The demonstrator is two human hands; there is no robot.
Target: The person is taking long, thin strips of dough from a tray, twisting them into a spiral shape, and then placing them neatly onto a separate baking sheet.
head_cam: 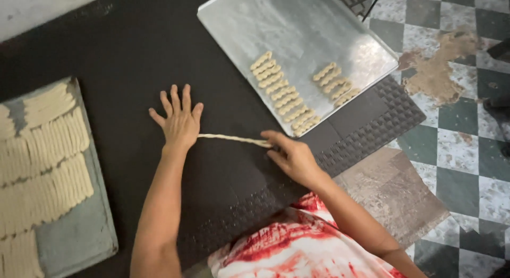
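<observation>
No packages, labels, signs or screens appear in this view.

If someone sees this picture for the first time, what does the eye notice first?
First, the thin twisted dough strand stretched on the black mat, the left hand flat on one end and the right hand pinching the other. Then the metal tray above with short twisted pieces, and the stacked dough strips at left.
</observation>
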